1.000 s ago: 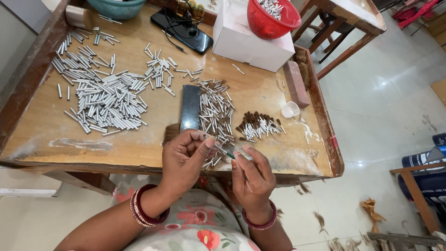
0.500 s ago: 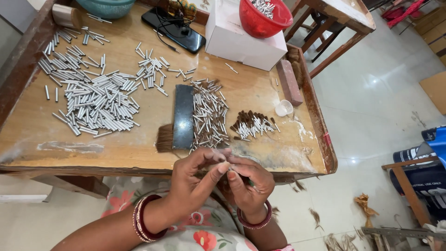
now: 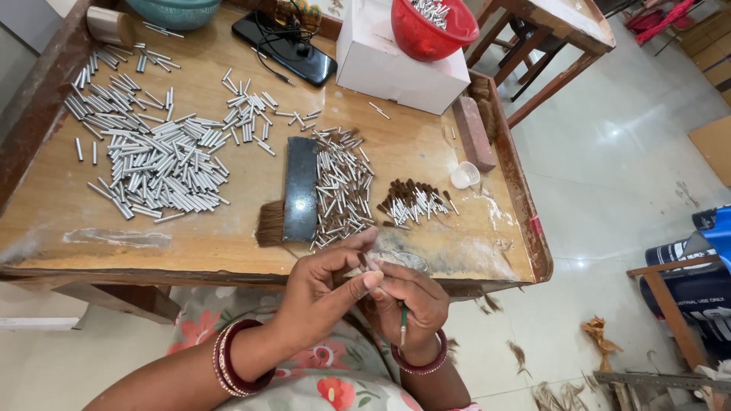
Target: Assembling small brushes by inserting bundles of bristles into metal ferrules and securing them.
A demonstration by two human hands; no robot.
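Both hands now work low, off the near edge of the surface [image 3: 228, 262] and over the lap, where a second ago they were above the wood. The left hand [image 3: 324, 293] pinches a small bristle tuft [image 3: 364, 262] between thumb and forefinger. The right hand [image 3: 411, 304] has its grip closed around a thin green-tipped tool [image 3: 403, 326] pointing down. The tuft seems to be getting bound. Beyond lie a dark block [image 3: 301, 190], finished brush tips [image 3: 415, 202] and loose metal tubes [image 3: 152, 167].
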